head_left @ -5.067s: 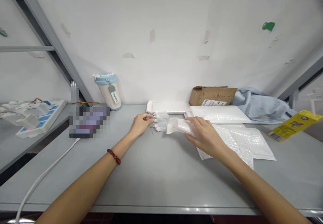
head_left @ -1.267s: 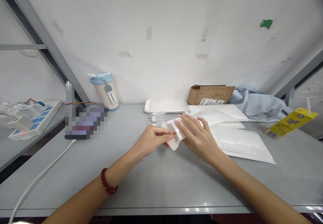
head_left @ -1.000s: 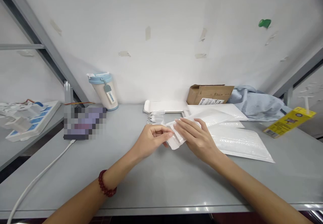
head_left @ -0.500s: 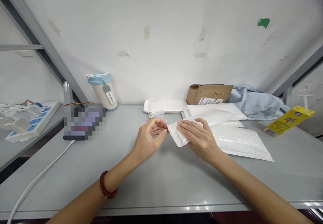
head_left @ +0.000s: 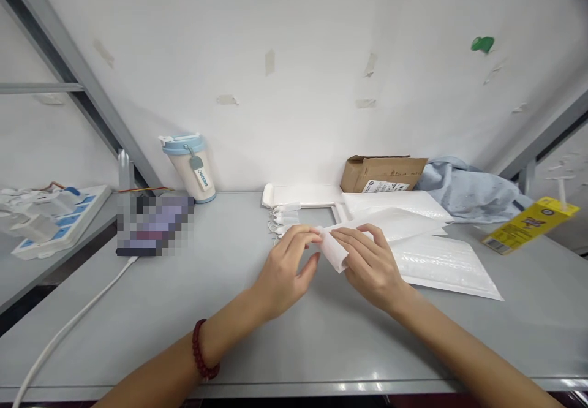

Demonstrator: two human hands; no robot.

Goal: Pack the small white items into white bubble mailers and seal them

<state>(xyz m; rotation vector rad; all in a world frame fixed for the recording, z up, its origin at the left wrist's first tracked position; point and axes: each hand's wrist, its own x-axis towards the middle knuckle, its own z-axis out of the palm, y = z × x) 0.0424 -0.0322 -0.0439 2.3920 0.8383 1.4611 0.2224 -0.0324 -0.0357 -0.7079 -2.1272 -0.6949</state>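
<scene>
A white padded envelope (head_left: 334, 251) is held above the grey table in front of me, its near end folded over. My right hand (head_left: 370, 264) is closed on it, the fingers lying across its top from the right. At its upper left edge, the curled fingertips of my left hand (head_left: 291, 264) touch the paper, while the thumb stands apart below. Just beyond my left hand lie several small white pieces with thin loops (head_left: 287, 215). More white bubble mailers (head_left: 441, 261) lie to the right, partly behind my right hand.
Flat white packets (head_left: 303, 195) and a cardboard box (head_left: 388, 172) stand by the wall, with light blue cloth (head_left: 468, 190) alongside. A yellow drink carton (head_left: 528, 225) is at right. Left are a tumbler (head_left: 190, 169), a blurred phone (head_left: 156, 227) on a cable and a power strip (head_left: 68, 227).
The end of the envelope has been folded over, and its flat open flap no longer shows. My left hand has moved right and its fingertips now meet the paper's edge.
</scene>
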